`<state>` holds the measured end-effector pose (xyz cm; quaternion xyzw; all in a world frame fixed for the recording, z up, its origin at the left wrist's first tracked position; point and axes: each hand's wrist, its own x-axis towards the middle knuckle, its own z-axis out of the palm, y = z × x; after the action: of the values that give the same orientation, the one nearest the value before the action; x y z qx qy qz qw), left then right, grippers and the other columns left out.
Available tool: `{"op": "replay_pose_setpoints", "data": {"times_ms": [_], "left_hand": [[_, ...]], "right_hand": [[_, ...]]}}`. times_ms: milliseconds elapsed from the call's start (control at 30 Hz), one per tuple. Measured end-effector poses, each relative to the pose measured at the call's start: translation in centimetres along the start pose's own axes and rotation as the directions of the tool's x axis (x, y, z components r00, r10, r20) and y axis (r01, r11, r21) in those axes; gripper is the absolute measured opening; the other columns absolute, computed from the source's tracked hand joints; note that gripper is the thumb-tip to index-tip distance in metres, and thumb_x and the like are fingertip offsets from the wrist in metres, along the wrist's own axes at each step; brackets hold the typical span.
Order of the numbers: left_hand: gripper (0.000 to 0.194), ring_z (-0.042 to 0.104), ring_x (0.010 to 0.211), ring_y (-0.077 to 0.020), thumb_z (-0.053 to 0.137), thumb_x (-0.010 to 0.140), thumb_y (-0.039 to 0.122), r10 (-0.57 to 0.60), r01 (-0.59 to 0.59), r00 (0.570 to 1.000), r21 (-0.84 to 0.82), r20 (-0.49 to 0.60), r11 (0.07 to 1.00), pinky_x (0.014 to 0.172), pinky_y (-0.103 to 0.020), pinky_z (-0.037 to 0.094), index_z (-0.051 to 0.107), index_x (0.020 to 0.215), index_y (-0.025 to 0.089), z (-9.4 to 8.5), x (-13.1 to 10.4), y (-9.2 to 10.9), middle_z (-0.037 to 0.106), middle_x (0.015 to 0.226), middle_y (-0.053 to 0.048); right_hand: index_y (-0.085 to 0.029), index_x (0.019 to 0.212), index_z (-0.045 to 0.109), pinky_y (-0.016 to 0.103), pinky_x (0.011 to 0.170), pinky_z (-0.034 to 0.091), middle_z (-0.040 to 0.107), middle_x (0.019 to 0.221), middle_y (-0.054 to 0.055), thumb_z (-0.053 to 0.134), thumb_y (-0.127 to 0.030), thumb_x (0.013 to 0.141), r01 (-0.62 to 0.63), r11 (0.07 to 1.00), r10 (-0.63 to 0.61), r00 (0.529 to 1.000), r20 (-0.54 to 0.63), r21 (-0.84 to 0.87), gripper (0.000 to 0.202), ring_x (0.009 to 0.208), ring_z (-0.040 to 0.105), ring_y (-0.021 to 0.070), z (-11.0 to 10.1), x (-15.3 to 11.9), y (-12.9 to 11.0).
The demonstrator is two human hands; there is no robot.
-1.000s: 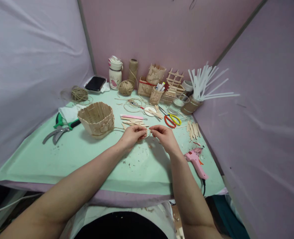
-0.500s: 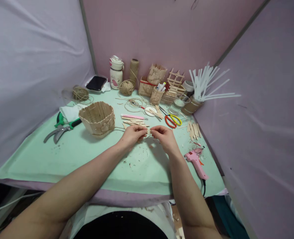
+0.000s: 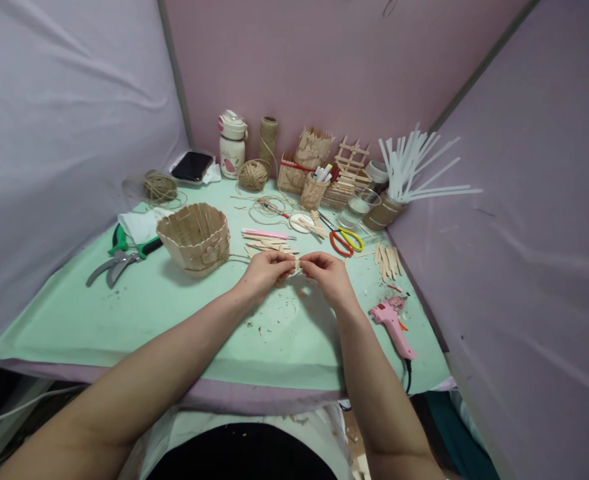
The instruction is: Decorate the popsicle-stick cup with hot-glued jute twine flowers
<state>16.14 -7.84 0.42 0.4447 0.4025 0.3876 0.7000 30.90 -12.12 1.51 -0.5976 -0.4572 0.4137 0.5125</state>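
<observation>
Between my two hands is a small pale wooden piece, partly covered by the fingertips. My left hand pinches its left side and my right hand pinches its right side, both just above the table. A cord runs from near my left hand to the basket made of wooden sticks, which stands to the left. Just behind my left hand lie loose wooden sticks and a pink pen-like tool.
Pruning shears lie at the left. A pink glue gun and loose sticks are at the right. Behind are scissors, a glass of water, twine, a bottle and a phone.
</observation>
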Motion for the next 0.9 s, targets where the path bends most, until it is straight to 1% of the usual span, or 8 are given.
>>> {"op": "replay_pose_setpoints", "data": {"times_ms": [233, 400, 567, 700, 900], "left_hand": [[0.019, 0.047, 0.051, -0.0088, 0.077, 0.059, 0.027, 0.022, -0.022, 1.0, 0.013, -0.017, 1.0, 0.048, -0.023, 0.031, 0.07, 0.069, 0.013, 0.15, -0.13, 0.16, 0.059, 0.057, -0.001], [0.019, 0.044, 0.049, -0.008, 0.075, 0.06, 0.028, 0.022, -0.022, 1.0, 0.033, -0.003, 0.999, 0.047, -0.023, 0.029, 0.069, 0.07, 0.013, 0.14, -0.13, 0.17, 0.056, 0.055, 0.001], [0.021, 0.046, 0.05, -0.0087, 0.076, 0.059, 0.028, 0.015, -0.014, 1.0, 0.043, -0.024, 0.999, 0.047, -0.023, 0.031, 0.07, 0.071, 0.013, 0.16, -0.2, 0.27, 0.057, 0.056, 0.0], [0.02, 0.045, 0.049, -0.0082, 0.076, 0.059, 0.028, 0.022, -0.021, 1.0, 0.047, -0.009, 0.999, 0.047, -0.023, 0.031, 0.07, 0.071, 0.013, 0.12, -0.17, 0.14, 0.057, 0.056, 0.0], [0.02, 0.046, 0.05, -0.0087, 0.076, 0.059, 0.028, 0.017, -0.016, 1.0, 0.054, -0.023, 0.998, 0.047, -0.023, 0.032, 0.07, 0.071, 0.013, 0.05, -0.07, 0.19, 0.058, 0.056, 0.0]], "right_hand": [[-0.017, 0.076, 0.071, 0.027, 0.061, 0.042, 0.064, 0.066, 0.0, 0.072, -0.034, 0.068, 0.008, 1.0, -0.008, 1.0, 0.002, 0.012, 0.018, 0.06, 0.054, 0.0124, 0.05, 0.09, 0.37], [-0.018, 0.076, 0.072, 0.027, 0.062, 0.043, 0.065, 0.066, 0.0, 0.073, -0.033, 0.067, 0.005, 1.0, -0.005, 1.0, 0.004, 0.024, 0.018, 0.061, 0.054, 0.0126, 0.11, 0.12, 0.4], [-0.018, 0.075, 0.072, 0.027, 0.06, 0.042, 0.064, 0.065, 0.0, 0.073, -0.032, 0.067, 0.005, 1.0, -0.005, 1.0, -0.004, 0.016, 0.017, 0.059, 0.053, 0.0123, 0.16, 0.07, 0.36], [-0.018, 0.074, 0.071, 0.027, 0.059, 0.041, 0.063, 0.064, -0.001, 0.072, -0.032, 0.067, 0.009, 1.0, -0.009, 1.0, -0.009, 0.021, 0.016, 0.058, 0.052, 0.012, 0.22, 0.11, 0.53], [-0.018, 0.078, 0.072, 0.028, 0.062, 0.044, 0.066, 0.068, 0.001, 0.074, -0.036, 0.066, -0.01, 0.999, 0.011, 1.0, -0.014, 0.039, 0.022, 0.063, 0.056, 0.0138, 0.23, 0.04, 0.65]]}}
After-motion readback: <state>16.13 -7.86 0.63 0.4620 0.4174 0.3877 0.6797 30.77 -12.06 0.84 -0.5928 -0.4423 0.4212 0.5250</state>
